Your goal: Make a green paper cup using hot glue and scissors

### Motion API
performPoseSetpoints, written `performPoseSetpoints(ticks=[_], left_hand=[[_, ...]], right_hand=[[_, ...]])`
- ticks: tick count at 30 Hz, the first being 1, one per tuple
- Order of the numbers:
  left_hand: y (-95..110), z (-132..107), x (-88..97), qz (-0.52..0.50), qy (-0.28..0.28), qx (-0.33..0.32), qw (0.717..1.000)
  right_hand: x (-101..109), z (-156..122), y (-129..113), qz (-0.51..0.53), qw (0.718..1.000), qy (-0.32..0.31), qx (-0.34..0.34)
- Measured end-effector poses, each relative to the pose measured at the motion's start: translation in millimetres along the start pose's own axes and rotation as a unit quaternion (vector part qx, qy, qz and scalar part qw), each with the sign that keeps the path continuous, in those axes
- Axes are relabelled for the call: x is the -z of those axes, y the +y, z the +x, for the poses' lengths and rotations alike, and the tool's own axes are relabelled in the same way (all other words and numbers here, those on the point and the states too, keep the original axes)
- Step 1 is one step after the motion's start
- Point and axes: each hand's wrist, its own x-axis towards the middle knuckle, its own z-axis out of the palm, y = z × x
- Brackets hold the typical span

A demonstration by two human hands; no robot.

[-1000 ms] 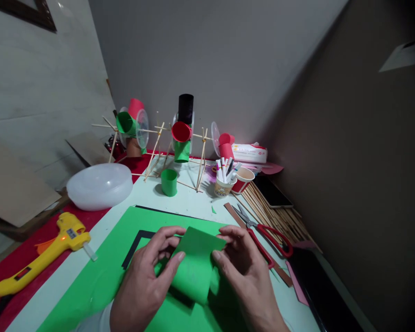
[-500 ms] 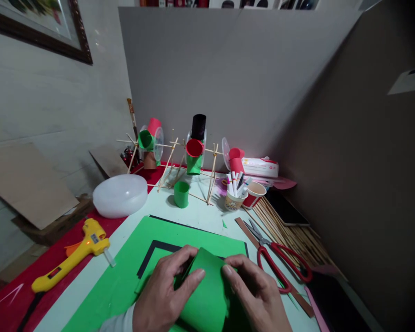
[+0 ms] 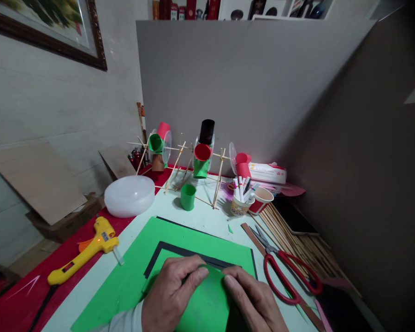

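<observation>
Between my hands is a piece of green paper (image 3: pixel 207 299), bent into a curve. My left hand (image 3: pixel 174 290) pinches its upper left edge between thumb and fingers. On the other side, my right hand (image 3: pixel 252 295) grips the upper right edge the same way. Underneath lie a large green sheet (image 3: pixel 131 258) and a black strip or sheet edge (image 3: pixel 155 258). Scissors with red handles (image 3: pixel 280 272) lie open just right of my right hand, over a brown paper strip (image 3: pixel 251 237).
A yellow glue gun (image 3: pixel 79 253) lies at left, near a translucent white bowl (image 3: pixel 129 196). Behind stand a small green paper tube (image 3: pixel 187 197), a stick frame (image 3: pixel 217 184) bearing coloured tubes, and a cup of markers (image 3: pixel 242 205). Bamboo sticks (image 3: pixel 290 240) lie at right.
The green paper's top edge, pointed before, now looks rounded and lower between my hands. Both hands keep their hold. The whole view has shifted, so the table items appear farther right.
</observation>
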Motion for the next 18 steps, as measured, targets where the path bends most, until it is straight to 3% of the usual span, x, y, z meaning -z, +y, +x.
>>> performPoseSetpoints(ticks=[6, 9, 14, 18], left_hand=[[-2.1, 0.4, 0.1, -0.029, 0.010, 0.029, 0.999], [-8.1, -3.0, 0.2, -0.046, -0.005, 0.070, 0.996], [-17.0, -4.6, -0.7, -0.066, 0.015, 0.201, 0.977], [-9.2, 3.0, 0.9, -0.087, -0.006, 0.208, 0.974]], right_hand=[[-1.1, 0.3, 2.6, 0.005, 0.999, -0.021, 0.046], [-1.0, 0.1, 2.1, 0.052, 0.998, -0.037, -0.013], [1.7, 3.1, -3.2, 0.106, 0.988, 0.038, -0.102], [2.1, 4.9, -4.8, 0.128, 0.982, 0.063, -0.124]])
